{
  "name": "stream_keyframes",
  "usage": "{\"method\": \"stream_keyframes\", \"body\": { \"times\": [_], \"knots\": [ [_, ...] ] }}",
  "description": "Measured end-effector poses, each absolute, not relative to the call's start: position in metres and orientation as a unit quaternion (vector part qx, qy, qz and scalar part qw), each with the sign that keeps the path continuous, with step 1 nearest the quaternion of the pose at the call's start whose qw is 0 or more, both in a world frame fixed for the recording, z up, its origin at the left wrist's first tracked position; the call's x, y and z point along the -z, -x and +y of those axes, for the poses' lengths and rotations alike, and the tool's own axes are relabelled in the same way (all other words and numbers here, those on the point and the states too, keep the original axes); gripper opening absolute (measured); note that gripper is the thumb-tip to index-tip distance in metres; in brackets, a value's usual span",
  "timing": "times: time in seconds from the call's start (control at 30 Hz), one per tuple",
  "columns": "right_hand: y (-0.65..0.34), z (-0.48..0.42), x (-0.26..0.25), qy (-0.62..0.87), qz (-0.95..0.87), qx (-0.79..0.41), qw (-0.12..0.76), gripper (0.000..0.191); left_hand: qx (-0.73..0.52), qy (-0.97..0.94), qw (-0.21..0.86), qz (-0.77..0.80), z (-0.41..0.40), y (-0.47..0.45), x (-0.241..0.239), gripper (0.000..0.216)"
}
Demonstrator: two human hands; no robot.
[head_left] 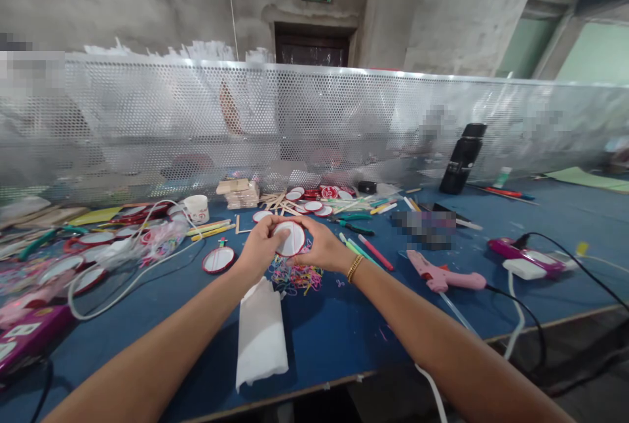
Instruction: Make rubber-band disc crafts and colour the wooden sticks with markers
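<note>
Both hands grip one small round white disc with a red rim (293,239), held up over the table. My left hand (268,243) is closed on its left side, the thumb lying on the white face. From the right, my right hand (322,243) holds the edge between thumb and fingers. A thin pinkish line crosses the disc's face. Just below lies a pile of colourful small rubber bands (299,275). A folded white tissue (262,338) rests in front of it. Left of my hands is another red-rimmed disc (219,259) with a small green piece at its top.
A pink glue gun (445,275) with a cord lies at right, near a purple power strip (535,259). Markers (376,253), pliers (354,223), wooden sticks (240,194) and a paper cup (196,208) stand behind. A black bottle (462,160) is near the perforated metal divider (344,122).
</note>
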State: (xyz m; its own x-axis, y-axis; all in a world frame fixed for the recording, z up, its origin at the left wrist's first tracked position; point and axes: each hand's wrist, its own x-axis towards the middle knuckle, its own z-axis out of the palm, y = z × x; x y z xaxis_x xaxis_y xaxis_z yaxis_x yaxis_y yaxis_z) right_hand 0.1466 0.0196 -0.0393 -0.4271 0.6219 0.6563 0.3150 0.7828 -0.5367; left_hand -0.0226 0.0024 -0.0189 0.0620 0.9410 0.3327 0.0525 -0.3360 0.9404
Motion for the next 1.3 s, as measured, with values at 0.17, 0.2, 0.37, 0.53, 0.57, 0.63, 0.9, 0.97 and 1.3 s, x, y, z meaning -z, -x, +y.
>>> {"method": "stream_keyframes", "body": {
  "times": [0.17,0.2,0.37,0.53,0.57,0.63,0.9,0.97,1.3],
  "knots": [
    [-0.148,0.019,0.039,0.275,-0.838,-0.158,0.445,0.091,-0.546,-0.617,0.391,0.410,0.004,0.023,0.022,0.030],
    [-0.148,0.019,0.039,0.278,-0.839,-0.154,0.441,0.092,-0.545,-0.619,0.389,0.409,0.005,0.023,0.023,0.031],
    [-0.148,0.019,0.040,0.304,-0.842,-0.133,0.425,0.093,-0.546,-0.622,0.385,0.408,0.006,0.022,0.024,0.030],
    [-0.147,0.019,0.041,0.307,-0.845,-0.131,0.418,0.093,-0.547,-0.616,0.380,0.421,0.005,0.021,0.026,0.026],
    [-0.147,0.019,0.041,0.308,-0.846,-0.131,0.415,0.093,-0.546,-0.617,0.377,0.423,0.005,0.020,0.026,0.025],
    [-0.147,0.018,0.040,0.308,-0.847,-0.132,0.413,0.093,-0.547,-0.619,0.368,0.427,0.005,0.021,0.026,0.023],
    [-0.147,0.020,0.042,0.305,-0.843,-0.137,0.422,0.094,-0.548,-0.635,0.347,0.418,0.003,0.022,0.023,0.022],
    [-0.146,0.021,0.043,0.304,-0.844,-0.137,0.421,0.093,-0.551,-0.632,0.343,0.423,0.003,0.021,0.023,0.021],
    [-0.141,0.022,0.043,0.276,-0.825,-0.194,0.454,0.069,-0.548,-0.583,0.424,0.424,-0.005,0.017,0.019,0.035]
  ]
}}
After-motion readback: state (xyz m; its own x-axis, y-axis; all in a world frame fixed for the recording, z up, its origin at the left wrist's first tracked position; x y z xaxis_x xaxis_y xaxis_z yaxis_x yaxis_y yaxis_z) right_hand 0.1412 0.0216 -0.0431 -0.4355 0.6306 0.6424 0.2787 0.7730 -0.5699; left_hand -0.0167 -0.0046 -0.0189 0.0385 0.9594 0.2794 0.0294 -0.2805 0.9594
